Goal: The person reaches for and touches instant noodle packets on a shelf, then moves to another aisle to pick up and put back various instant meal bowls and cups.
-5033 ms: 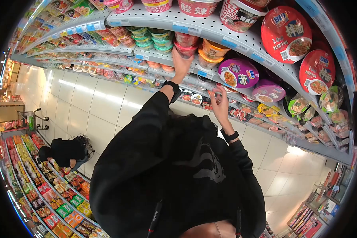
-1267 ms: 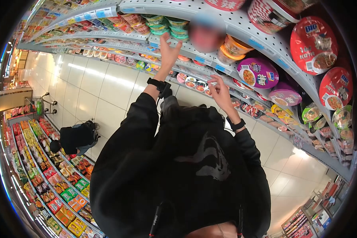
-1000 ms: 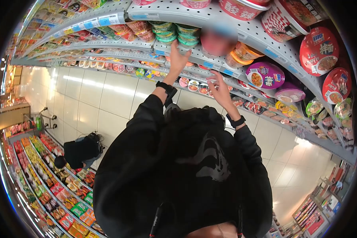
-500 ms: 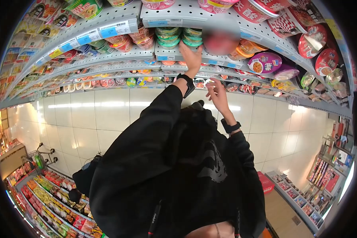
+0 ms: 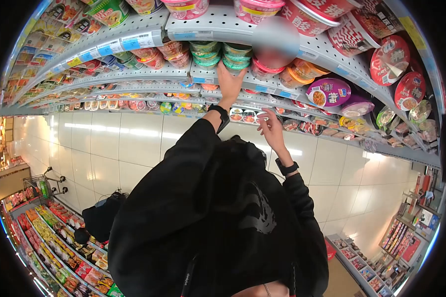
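Note:
On a shelf in front of me stand two stacks of green instant noodle bowls, a left one (image 5: 205, 54) and a right one (image 5: 237, 55). My left hand (image 5: 230, 85) reaches up to the right stack, fingers and thumb set around the front of its lower bowl; the fingertips are partly hidden. Lower and to the right, my right hand (image 5: 271, 132) hangs in the air before the shelves, holding nothing, its fingers loosely apart. Beside the right stack is a red noodle bowl (image 5: 265, 72), partly covered by a blurred patch.
Orange bowls (image 5: 297, 73) and a purple noodle bowl (image 5: 328, 92) stand farther right. The perforated upper shelf (image 5: 208, 28) overhangs the green bowls. Behind me are a tiled floor (image 5: 139, 148), a shopping cart (image 5: 52, 183), a dark-clothed person (image 5: 101, 218) and more shelving (image 5: 49, 242).
The view has shifted slightly. My left hand has moved a little left and lower around the green bowl's front, its thumb nearer the fingers. My right hand stays raised and loose.

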Motion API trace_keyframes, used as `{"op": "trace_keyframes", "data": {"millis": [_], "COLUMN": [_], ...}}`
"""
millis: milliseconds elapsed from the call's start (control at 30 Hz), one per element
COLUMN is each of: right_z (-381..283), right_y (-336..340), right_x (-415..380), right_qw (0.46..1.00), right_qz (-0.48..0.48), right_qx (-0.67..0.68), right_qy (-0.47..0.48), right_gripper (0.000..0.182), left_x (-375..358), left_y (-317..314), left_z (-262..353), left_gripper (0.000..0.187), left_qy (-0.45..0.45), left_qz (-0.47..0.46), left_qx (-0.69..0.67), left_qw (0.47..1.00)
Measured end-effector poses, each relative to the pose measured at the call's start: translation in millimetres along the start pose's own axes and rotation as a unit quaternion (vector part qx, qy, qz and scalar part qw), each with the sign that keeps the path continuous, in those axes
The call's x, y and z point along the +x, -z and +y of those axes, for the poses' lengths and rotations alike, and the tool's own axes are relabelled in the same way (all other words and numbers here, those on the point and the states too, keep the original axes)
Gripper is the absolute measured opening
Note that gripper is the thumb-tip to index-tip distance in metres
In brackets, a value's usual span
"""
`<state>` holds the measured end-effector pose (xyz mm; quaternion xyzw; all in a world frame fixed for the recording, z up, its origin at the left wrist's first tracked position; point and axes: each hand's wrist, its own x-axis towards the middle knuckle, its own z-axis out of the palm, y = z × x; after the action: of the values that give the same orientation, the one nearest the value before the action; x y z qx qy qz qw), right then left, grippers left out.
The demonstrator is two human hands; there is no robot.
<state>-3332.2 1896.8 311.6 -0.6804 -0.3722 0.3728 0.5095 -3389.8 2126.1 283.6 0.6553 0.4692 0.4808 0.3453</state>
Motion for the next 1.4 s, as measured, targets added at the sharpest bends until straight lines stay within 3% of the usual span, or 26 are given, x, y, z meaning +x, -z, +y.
{"op": "trace_keyframes", "data": {"millis": [133, 267, 333, 400, 533, 600, 633, 700, 800, 1000, 1133, 1200, 1400], "right_z": [-24, -44, -60, -62, -41, -29, -26, -16, -9, -5, -9, -12, -19], "right_y": [-4, -8, -11, -15, -21, -25, -27, -34, -51, -72, -83, -84, -81], "right_x": [26, 64, 77, 87, 99, 102, 105, 111, 118, 127, 133, 135, 129], "right_qw": [0.998, 0.989, 0.991, 0.991, 0.991, 0.991, 0.988, 0.992, 0.986, 0.99, 0.986, 0.993, 0.987], "right_qz": [-0.016, -0.011, -0.002, 0.003, -0.009, 0.003, 0.012, -0.004, 0.025, 0.067, 0.1, 0.084, 0.101], "right_qx": [-0.036, -0.053, -0.049, -0.041, -0.058, -0.065, -0.076, -0.072, -0.082, -0.052, -0.055, -0.049, -0.055], "right_qy": [0.057, 0.136, 0.128, 0.124, 0.118, 0.121, 0.131, 0.108, 0.144, 0.116, 0.118, 0.066, 0.11], "right_gripper": [0.038, 0.038, 0.039, 0.042, 0.051, 0.052, 0.054, 0.06, 0.074, 0.088, 0.091, 0.091, 0.09], "left_x": [-1, 5, 1, -2, -19, -16, -10, 1, 6, 10, 7, 7, 9], "left_y": [5, 15, 24, 30, 59, 75, 76, 78, 71, 69, 67, 60, 54], "left_z": [-2, -5, -8, -11, -13, 15, 22, 35, 54, 56, 63, 60, 55], "left_gripper": [0.089, 0.085, 0.082, 0.076, 0.068, 0.064, 0.064, 0.063, 0.066, 0.071, 0.07, 0.069, 0.072], "left_qy": [-0.015, -0.012, -0.002, -0.035, -0.047, 0.054, 0.054, -0.072, -0.078, -0.107, -0.079, -0.11, -0.121], "left_qz": [-0.001, -0.061, -0.092, -0.101, -0.116, -0.117, -0.119, -0.095, -0.063, -0.043, -0.062, -0.043, -0.043], "left_qx": [-0.019, -0.033, -0.024, -0.12, -0.072, -0.125, -0.124, -0.093, -0.048, -0.038, -0.046, -0.036, -0.041], "left_qw": [1.0, 0.998, 0.995, 0.987, 0.99, 0.984, 0.984, 0.989, 0.994, 0.993, 0.994, 0.992, 0.991]}}
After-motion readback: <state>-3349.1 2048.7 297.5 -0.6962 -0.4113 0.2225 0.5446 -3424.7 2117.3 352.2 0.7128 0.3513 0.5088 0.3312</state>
